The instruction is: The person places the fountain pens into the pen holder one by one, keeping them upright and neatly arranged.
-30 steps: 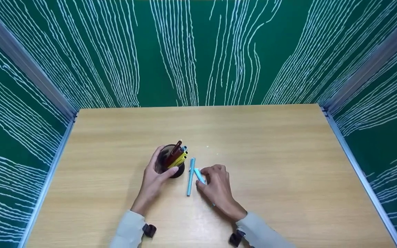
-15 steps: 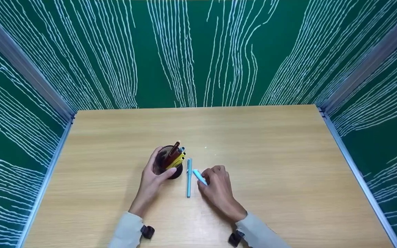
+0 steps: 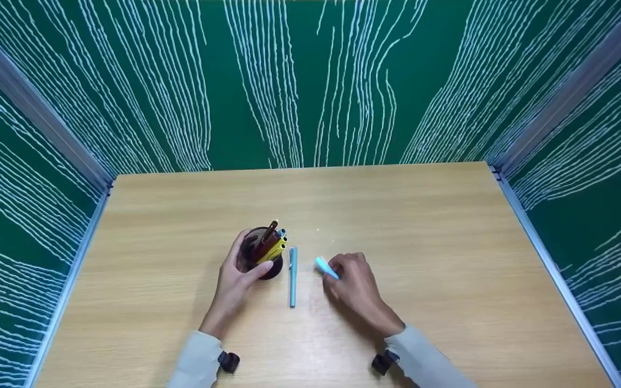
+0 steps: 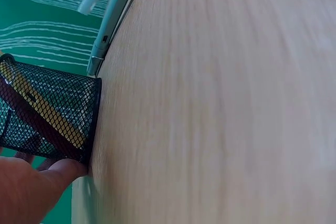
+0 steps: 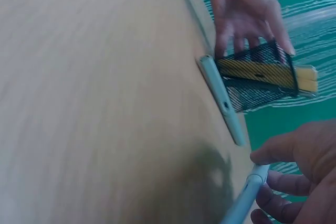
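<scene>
My left hand (image 3: 235,283) holds a black mesh pen cup (image 4: 58,108) round its side, with the thumb toward the front. Inside the cup stand dark red and yellow pens (image 3: 274,251) and a blue-tipped one, leaning right. A light blue pen (image 3: 293,280) lies on the table just right of the cup, roughly lengthwise to me. Farther right, my right hand (image 3: 354,283) pinches a second light blue pen (image 5: 244,198) between thumb and fingers. In the head view only one end of that pen shows; the hand covers the rest.
The wooden table (image 3: 423,215) spreads around both hands. Green panels (image 3: 337,81) with white wavy lines rise at the back and sides, joined by metal corner posts. Tiny white specks (image 3: 318,230) lie behind the pens.
My right hand has shifted right with the pinched pen, widening the gap to the pen on the table. The left hand still holds the cup in nearly the same place.
</scene>
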{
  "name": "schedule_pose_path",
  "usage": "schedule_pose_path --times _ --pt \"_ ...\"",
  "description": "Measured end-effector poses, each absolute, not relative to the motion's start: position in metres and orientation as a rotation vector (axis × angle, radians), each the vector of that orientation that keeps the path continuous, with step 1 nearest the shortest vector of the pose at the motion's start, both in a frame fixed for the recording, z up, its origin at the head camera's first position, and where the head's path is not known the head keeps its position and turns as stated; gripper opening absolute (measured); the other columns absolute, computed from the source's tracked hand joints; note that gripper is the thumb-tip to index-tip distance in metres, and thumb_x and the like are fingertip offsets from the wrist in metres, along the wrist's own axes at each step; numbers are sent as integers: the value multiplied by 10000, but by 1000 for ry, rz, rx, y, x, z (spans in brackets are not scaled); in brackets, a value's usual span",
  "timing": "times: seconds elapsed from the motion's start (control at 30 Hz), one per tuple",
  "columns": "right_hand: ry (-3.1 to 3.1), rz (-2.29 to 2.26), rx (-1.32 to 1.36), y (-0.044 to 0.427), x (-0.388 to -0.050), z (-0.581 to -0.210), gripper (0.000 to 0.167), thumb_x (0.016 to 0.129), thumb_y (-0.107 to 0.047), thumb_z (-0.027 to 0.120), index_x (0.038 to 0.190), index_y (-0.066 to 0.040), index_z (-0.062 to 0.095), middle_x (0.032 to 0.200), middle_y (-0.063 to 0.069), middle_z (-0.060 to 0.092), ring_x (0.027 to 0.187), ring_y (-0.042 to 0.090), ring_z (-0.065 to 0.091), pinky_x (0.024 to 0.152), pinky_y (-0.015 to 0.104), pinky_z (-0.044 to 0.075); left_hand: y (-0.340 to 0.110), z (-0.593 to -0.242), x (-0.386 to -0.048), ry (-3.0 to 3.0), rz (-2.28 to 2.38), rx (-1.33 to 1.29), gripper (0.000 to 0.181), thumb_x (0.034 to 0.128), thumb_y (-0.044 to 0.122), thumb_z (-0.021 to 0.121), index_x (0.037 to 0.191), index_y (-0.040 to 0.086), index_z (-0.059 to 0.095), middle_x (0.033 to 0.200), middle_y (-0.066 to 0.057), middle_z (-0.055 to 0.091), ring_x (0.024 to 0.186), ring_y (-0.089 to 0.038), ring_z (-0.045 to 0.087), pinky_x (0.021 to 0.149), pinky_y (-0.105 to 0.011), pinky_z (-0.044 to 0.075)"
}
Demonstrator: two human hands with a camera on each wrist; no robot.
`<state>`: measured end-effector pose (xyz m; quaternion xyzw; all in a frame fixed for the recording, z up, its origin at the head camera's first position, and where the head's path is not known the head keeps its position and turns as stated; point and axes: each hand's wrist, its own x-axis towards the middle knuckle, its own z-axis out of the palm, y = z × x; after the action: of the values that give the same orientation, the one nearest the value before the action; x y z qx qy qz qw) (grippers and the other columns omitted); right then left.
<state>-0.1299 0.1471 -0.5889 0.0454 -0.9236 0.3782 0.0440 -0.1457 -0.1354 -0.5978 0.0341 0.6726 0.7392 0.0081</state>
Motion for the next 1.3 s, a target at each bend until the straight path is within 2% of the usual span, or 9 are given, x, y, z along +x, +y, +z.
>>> schedule_pose_path --times 0.27,0.6,0.9,1.1,1.3 --pt "-2775 1326 41 166 -133 -570 110 896 -64 866 980 -77 796 946 20 699 1051 250 579 851 394 511 -136 -598 -148 2094 2326 123 950 921 26 877 1715 95 361 1690 -138 480 1568 -309 450 1316 -417 338" --pt "-2709 1391 19 180 -138 -553 109 920 -52 852 1010 -67 794 935 12 727 1088 304 589 867 386 483 -137 -599 -148 2106 2318 116 948 918 35 882 1715 140 379 1702 -143 463 1579 -316 436 1316 -401 335" --pt "-2649 1435 36 187 -137 -543 84 930 -45 837 1000 -63 795 962 31 763 1114 292 592 999 511 486 -136 -600 -148 2141 2275 92 947 920 93 895 1715 169 387 1702 -123 469 1581 -316 433 1328 -428 316" --pt "-2614 1465 26 190 -137 -539 92 929 -30 833 1005 -65 795 1009 56 787 1107 300 610 1018 554 504 -136 -600 -147 2141 2275 89 945 927 90 891 1719 163 381 1714 -125 454 1590 -321 419 1333 -435 306" --pt "-2566 1529 0 192 -135 -532 96 912 -23 833 982 -63 781 1023 59 793 1089 291 667 997 523 537 -134 -597 -146 2142 2278 103 937 923 66 888 1713 155 392 1704 -117 467 1578 -299 433 1310 -358 340"
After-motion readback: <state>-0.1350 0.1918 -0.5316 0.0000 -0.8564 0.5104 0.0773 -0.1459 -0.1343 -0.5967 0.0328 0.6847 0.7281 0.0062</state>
